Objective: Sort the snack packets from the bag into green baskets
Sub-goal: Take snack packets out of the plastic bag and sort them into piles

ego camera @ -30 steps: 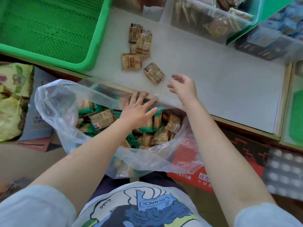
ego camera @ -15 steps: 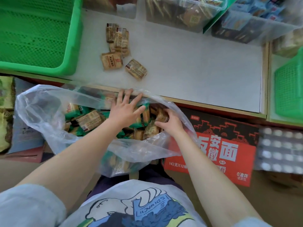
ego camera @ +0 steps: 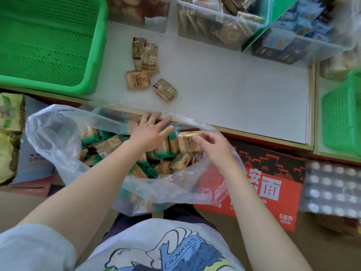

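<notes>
A clear plastic bag [ego camera: 58,133] lies open on my lap, full of brown and green snack packets [ego camera: 109,145]. My left hand [ego camera: 150,132] lies flat with spread fingers on the packets at the bag's far rim. My right hand [ego camera: 213,147] pinches a brown snack packet [ego camera: 187,141] just above the pile inside the bag. Several brown packets [ego camera: 144,63] lie loose on the white shelf [ego camera: 234,90]. A large green basket [ego camera: 48,42] stands at the far left and a smaller green basket [ego camera: 343,118] at the right.
Clear tubs of other snacks [ego camera: 218,18] line the shelf's back. A red noodle carton [ego camera: 261,184] and a wrapped pack of bottles [ego camera: 332,188] sit on the floor to the right. Yellow-green packages [ego camera: 9,133] stand at the left.
My right hand dropped from the shelf into the bag and has taken hold of a brown packet, lifting it slightly. My left hand stayed flat on the packets.
</notes>
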Motion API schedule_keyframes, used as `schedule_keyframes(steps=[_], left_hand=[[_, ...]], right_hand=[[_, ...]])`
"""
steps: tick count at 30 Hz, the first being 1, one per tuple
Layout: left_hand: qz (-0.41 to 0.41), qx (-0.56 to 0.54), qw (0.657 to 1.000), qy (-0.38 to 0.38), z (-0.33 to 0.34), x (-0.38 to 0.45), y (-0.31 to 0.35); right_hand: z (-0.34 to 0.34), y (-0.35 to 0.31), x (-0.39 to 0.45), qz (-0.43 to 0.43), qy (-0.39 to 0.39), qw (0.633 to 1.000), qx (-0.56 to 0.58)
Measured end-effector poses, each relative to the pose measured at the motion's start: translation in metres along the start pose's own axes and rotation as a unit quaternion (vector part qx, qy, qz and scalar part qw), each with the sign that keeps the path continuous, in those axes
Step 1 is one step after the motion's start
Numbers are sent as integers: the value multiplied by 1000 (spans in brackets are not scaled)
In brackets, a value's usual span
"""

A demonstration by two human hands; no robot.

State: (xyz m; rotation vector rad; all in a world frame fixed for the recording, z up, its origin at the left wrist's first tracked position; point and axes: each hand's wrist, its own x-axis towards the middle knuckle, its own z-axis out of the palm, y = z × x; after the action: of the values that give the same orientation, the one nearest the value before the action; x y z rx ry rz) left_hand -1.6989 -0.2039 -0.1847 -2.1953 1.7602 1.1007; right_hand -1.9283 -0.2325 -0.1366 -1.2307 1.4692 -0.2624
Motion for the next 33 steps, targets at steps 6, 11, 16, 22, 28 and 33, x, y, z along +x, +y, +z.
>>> schedule_keyframes(steps=[6,11,16,22,28,33], left_hand=[[-11,72,992,99,0,-13,-44],[-37,33,998,31,2,-14,-65],[-44,-3,999,20,-5,-15,-61],[-37,10,999,16,-3,-14,-63],[-48,14,999,-5,-7,-13,-62],[-51,14,999,-10,-7,-13,-60]], right_hand=[[9,-52,34,53,50,988,138],[61,-99,106,27,2,983,181],[94,-109,144,100,95,990,10],[108,-102,162,126,4,986,110],[126,-124,155,64,-88,981,163],[92,-118,98,1,-80,987,139]])
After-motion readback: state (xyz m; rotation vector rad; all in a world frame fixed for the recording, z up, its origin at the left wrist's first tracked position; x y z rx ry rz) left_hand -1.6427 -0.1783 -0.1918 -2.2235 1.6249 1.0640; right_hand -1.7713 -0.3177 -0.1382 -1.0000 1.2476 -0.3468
